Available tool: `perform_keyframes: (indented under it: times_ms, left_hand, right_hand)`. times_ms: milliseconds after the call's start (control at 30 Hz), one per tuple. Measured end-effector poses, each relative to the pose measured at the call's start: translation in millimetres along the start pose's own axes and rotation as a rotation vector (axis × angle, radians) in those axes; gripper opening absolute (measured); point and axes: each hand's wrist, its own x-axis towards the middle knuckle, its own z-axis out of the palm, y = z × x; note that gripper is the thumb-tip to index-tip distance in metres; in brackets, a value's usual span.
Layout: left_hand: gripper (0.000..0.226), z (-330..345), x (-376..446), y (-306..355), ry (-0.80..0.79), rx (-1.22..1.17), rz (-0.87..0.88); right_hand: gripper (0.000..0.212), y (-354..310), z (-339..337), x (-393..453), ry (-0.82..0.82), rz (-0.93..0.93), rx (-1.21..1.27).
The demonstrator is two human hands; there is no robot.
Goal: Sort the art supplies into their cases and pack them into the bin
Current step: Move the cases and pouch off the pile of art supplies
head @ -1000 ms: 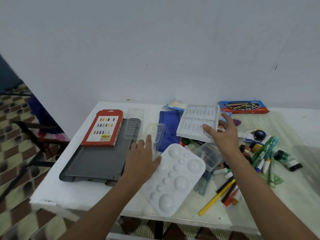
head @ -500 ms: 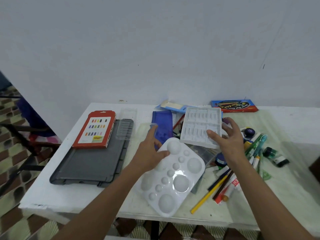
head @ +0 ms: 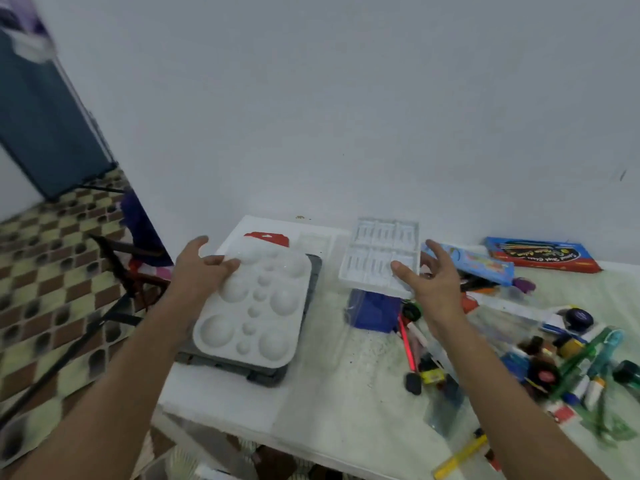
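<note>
My left hand (head: 201,271) grips the far left edge of a white paint palette (head: 256,310) with round wells, holding it above the flat grey bin (head: 273,375) at the table's left. My right hand (head: 433,285) holds the near right corner of a white ribbed tube tray (head: 379,258), lifted over a blue pouch (head: 374,311). A red cardboard case (head: 268,239) peeks out behind the palette.
Loose pens, paint tubes, jars and a yellow pencil (head: 460,459) are heaped at the right of the white table (head: 339,403). A red-and-blue box (head: 543,254) and a light blue box (head: 474,263) lie by the wall. Tiled floor and a chair are at the left.
My left hand has lifted the palette off the table middle and carried it left over the grey bin. My right hand has raised the tube tray. The view has swung left.
</note>
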Motion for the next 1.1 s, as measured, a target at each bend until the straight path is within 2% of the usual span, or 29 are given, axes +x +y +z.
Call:
perform_keyframes:
  times_ms: [100, 267, 433, 533, 667, 833, 967, 1100]
  left_hand:
    - [0.080, -35.5, 17.8, -19.8, 0.067, 0.017, -0.057]
    - [0.057, -49.7, 34.3, -49.2, 0.081, 0.068, -0.127]
    - [0.077, -42.6, 56.3, -62.0, 0.044, 0.149, -0.122]
    - [0.082, -27.1, 57.4, -67.5, 0.010, 0.364, -0.038]
    - [0.076, -5.5, 45.4, -73.8, -0.067, 0.453, 0.086]
    - [0.077, 8.8, 40.9, -82.7, -0.057, 0.533, 0.190]
    - [0.072, 18.6, 36.9, -81.1, -0.013, 0.549, 0.166]
    - [0.081, 21.4, 40.2, -83.1, 0.041, 0.671, 0.139]
  right_hand:
    - [0.079, 17.3, 42.8, 0.9, -0.102, 0.039, -0.040]
    - [0.080, 40.4, 96.7, 1.7, -0.148, 0.059, -0.150]
    - [0.077, 54.5, 123.5, 4.5, -0.205, 0.029, -0.340]
    - [0.078, 64.9, 128.7, 6.0, -0.244, -0.051, -0.613]
    - [0.081, 68.8, 128.8, 6.5, -0.207, -0.113, -0.924]
    - [0.092, 68.8, 123.5, 11.5, -0.194, -0.064, -0.999]
    - [0.091, 63.7, 120.8, 12.7, -0.233, -0.066, -1.037]
    - [0.093, 56.8, 116.9, 13.4, -0.241, -0.086, -1.086]
